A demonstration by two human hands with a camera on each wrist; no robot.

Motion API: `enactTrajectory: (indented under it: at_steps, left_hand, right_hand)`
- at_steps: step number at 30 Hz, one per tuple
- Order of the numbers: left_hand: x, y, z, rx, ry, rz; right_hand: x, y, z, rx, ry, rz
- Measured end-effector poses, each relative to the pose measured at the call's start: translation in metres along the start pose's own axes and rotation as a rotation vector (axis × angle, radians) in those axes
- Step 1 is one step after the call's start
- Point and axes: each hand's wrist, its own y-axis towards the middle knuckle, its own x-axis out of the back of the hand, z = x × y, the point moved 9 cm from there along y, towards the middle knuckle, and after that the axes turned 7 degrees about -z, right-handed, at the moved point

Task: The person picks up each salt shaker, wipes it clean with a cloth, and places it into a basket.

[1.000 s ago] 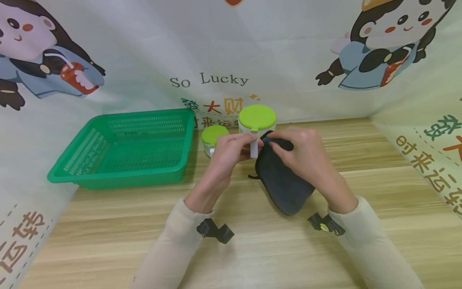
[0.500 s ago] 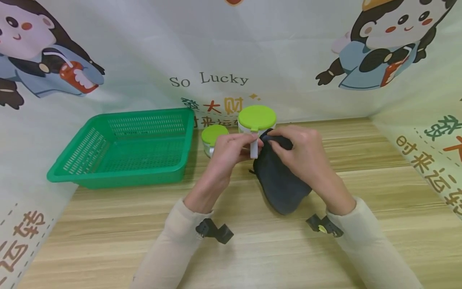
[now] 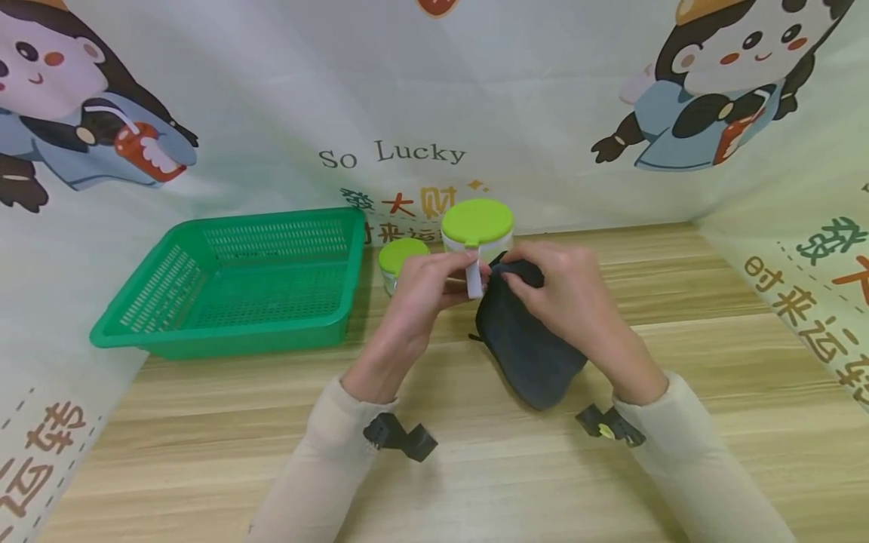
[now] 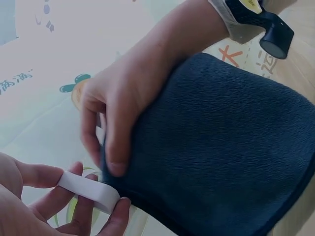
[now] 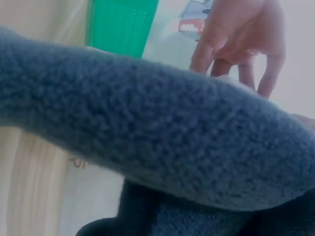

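A dark blue-grey plush pouch [image 3: 529, 351] with a thin dark edge and a short black cord hangs over the table. My right hand [image 3: 570, 290] pinches its upper edge between thumb and fingers. To the left, my left hand [image 3: 422, 285] holds a slim white block [image 3: 474, 279], whose kind I cannot tell. In the left wrist view the white block [image 4: 93, 191] sits between thumb and fingertips, its far end against the edge of the pouch [image 4: 221, 137]. A thick fold of the pouch [image 5: 157, 123] covers much of the right wrist view and hides the right fingers.
A green plastic basket [image 3: 247, 335] stands on the wooden table [image 3: 489, 483] at the left. Behind my hands are a large lime-lidded container [image 3: 478, 222] and a smaller lime-lidded one [image 3: 402, 255], partly hidden. A printed cloth [image 3: 543, 90] forms the backdrop.
The pouch has shifted slightly left, and its lower end now hangs a little differently. Both hands keep their hold, with the right fingers moving slightly at the edge. The head view has tilted a little.
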Motion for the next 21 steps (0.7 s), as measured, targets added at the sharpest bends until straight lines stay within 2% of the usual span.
enactTrajectory:
  at_steps: [6,9,12,18,21]
  left_hand:
    - [0.005,0.000,0.002,0.012,-0.051,-0.003]
    - [0.007,0.000,0.003,0.012,-0.053,-0.006]
    - [0.007,0.001,0.003,0.010,-0.027,-0.014]
    - [0.004,0.002,0.002,0.016,0.047,-0.020]
    - [0.003,0.002,0.001,0.016,0.046,-0.017]
  right_hand:
    - [-0.014,-0.005,-0.009,-0.036,0.004,0.081]
    - [-0.016,-0.006,-0.012,-0.043,0.008,0.093]
    - [-0.014,-0.005,-0.013,-0.040,0.029,0.067]
    - [0.006,0.000,-0.011,-0.031,0.093,-0.054]
    - [0.009,0.002,-0.013,-0.040,0.078,-0.056]
